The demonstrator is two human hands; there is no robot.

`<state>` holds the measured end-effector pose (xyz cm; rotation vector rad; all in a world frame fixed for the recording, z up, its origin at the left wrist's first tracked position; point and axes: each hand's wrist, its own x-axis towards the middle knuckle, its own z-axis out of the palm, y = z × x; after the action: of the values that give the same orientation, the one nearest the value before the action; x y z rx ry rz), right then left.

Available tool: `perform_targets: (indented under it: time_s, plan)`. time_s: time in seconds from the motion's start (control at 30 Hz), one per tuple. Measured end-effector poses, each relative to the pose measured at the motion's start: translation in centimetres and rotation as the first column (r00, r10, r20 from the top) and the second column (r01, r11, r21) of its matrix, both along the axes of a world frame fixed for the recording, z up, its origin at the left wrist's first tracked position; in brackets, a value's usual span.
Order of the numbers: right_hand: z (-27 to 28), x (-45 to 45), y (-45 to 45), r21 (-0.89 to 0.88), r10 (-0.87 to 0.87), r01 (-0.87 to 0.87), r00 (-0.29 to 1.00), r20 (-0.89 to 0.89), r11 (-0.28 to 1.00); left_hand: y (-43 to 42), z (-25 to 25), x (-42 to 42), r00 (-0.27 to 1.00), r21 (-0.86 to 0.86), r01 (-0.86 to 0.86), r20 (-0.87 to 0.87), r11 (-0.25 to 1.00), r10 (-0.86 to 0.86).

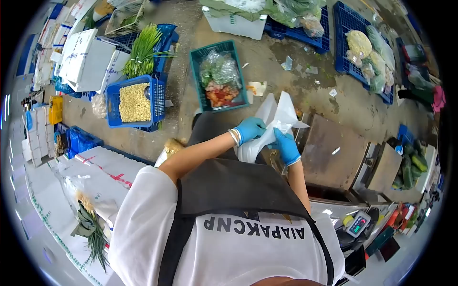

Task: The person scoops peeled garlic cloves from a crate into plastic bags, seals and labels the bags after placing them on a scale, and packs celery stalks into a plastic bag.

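Observation:
A thin white plastic bag is stretched between my two gloved hands, its top pointing up in loose folds. My left hand, in a blue glove with pale bands at the wrist, is closed on the bag's left side. On its right side, my right hand in a matching glove pinches the plastic. The lower part of the bag hangs by my lap. Ahead of my knees, a green crate on the floor holds bagged green vegetables and reddish-orange pieces.
A blue basket of pale yellow pieces stands left, with green stalks behind it. A brown tabletop lies to my right, near a lit digital scale. White foam boxes and blue pallets stand around.

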<state>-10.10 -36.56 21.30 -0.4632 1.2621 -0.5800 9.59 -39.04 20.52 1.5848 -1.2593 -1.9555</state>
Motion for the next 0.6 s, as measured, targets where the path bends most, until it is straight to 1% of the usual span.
perform_targets:
  time_s: [0.03, 0.07, 0.17, 0.2, 0.23, 0.27, 0.3, 0.33, 0.37, 0.4, 0.43, 0.47, 0.5, 0.53, 0.57, 0.6]
  plan:
    - [0.9, 0.5, -0.8, -0.002, 0.032, -0.032, 0.999, -0.008, 0.999, -0.2, 0.0, 0.7, 0.999, -0.019, -0.038, 0.008, 0.999, 0.038]
    - [2.1, 1.7, -1.5, 0.022, 0.003, -0.003, 1.0, -0.022, 1.0, -0.1, -1.7, 1.6, 0.997, -0.083, -0.08, -0.015, 0.993, 0.079]
    - [0.4, 5.4, -3.9, -0.205, 0.062, -0.085, 0.991, -0.116, 0.975, -0.2, -0.8, 5.6, 0.979, -0.063, -0.205, -0.016, 0.977, 0.205]
    - [1.5, 7.1, -5.1, -0.222, 0.079, -0.088, 0.996, -0.048, 0.971, -0.4, -0.8, 7.2, 0.976, -0.091, -0.219, -0.001, 0.971, 0.22]
    - [-0.2, 9.2, -7.2, -0.283, 0.27, -0.299, 0.953, -0.136, 0.911, -0.2, -4.2, 9.4, 0.908, -0.119, -0.394, -0.204, 0.911, 0.366]
    - [1.2, 11.6, -8.4, -0.343, 0.213, -0.203, 0.977, -0.009, 0.917, -0.5, -5.4, 10.8, 0.828, 0.003, -0.475, -0.337, 0.88, 0.448]
    - [3.4, 13.3, -9.8, -0.327, 0.241, -0.215, 0.97, 0.039, 0.92, -0.9, -6.5, 12.2, 0.719, 0.137, -0.535, -0.446, 0.834, 0.534]
    - [3.7, 14.5, -11.1, -0.273, 0.292, -0.272, 0.956, 0.037, 0.923, -1.6, -5.3, 13.5, 0.701, 0.139, -0.556, -0.452, 0.82, 0.552]
    - [1.7, 15.8, -12.2, -0.348, 0.33, -0.289, 0.942, 0.065, 0.892, -2.4, -4.0, 14.8, 0.683, 0.141, -0.576, -0.458, 0.805, 0.569]
    - [2.5, 17.7, -12.6, -0.283, 0.256, -0.193, 0.945, 0.205, 0.939, -3.0, -2.6, 16.1, 0.665, 0.143, -0.596, -0.464, 0.791, 0.585]
    - [3.3, 19.8, -13.7, -0.214, 0.178, -0.108, 0.922, 0.344, 0.971, -4.5, 3.1, 17.6, 0.612, 0.175, -0.637, -0.477, 0.751, 0.631]
    - [1.7, 21.3, -14.8, -0.331, 0.203, -0.091, 0.925, 0.32, 0.939, -5.4, 2.6, 19.6, 0.609, 0.131, -0.685, -0.437, 0.716, 0.662]
    - [-1.4, 22.8, -15.7, -0.44, 0.226, -0.078, 0.928, 0.297, 0.895, -5.9, 1.7, 22.1, 0.598, 0.087, -0.732, -0.393, 0.676, 0.698]
    - [-2.3, 23.8, -17.1, -0.42, 0.209, -0.031, 0.899, 0.384, 0.907, -6.2, 1.0, 24.9, 0.579, 0.049, -0.774, -0.347, 0.631, 0.737]
    - [-3.1, 25.0, -18.5, -0.394, 0.19, 0.012, 0.863, 0.469, 0.919, -6.4, 1.1, 28.7, 0.491, 0.064, -0.83, -0.383, 0.553, 0.782]
    - [-2.5, 25.3, -21.0, -0.228, 0.1, 0.063, 0.764, 0.637, 0.972, -6.2, -0.3, 33.4, 0.479, -0.113, -0.876, -0.301, 0.468, 0.825]
